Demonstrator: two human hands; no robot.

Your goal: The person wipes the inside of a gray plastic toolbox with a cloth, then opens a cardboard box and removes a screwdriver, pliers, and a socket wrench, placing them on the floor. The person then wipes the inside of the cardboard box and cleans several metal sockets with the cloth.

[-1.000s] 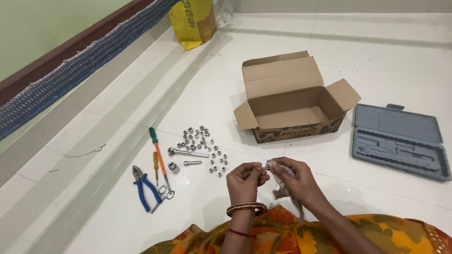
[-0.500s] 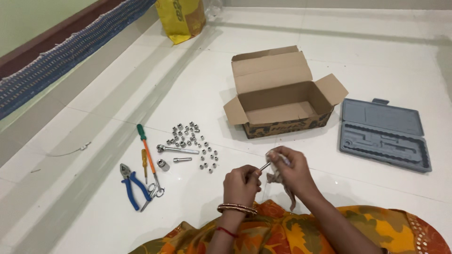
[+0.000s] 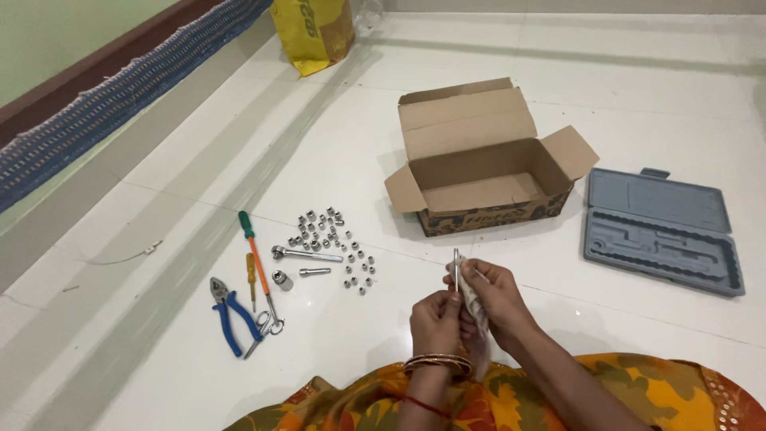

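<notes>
Steel is what I have between my fingers: a thin, bright metal rod (image 3: pixel 456 268) stands nearly upright above both hands. My left hand (image 3: pixel 435 323) is closed around its lower end, holding it steady, while my right hand (image 3: pixel 492 297) pinches a pale, crumpled cloth rag (image 3: pixel 474 306) against the shaft, as if to rub it; the two hands are touching. Exactly what kind of tool the rod is I cannot say, since most of it is covered.

Left of my hands, well apart, lie scattered small chrome sockets (image 3: pixel 331 239) with a chrome ratchet handle (image 3: pixel 306 255), a green-handled screwdriver (image 3: pixel 258 258) and blue-handled pliers (image 3: pixel 229 314). Beyond my hands sits an open brown cardboard box (image 3: pixel 487 172), and to the right an open grey plastic tool case (image 3: pixel 662 231). Nothing lies between my hands and any of these on the white tiled floor (image 3: pixel 654 96).
</notes>
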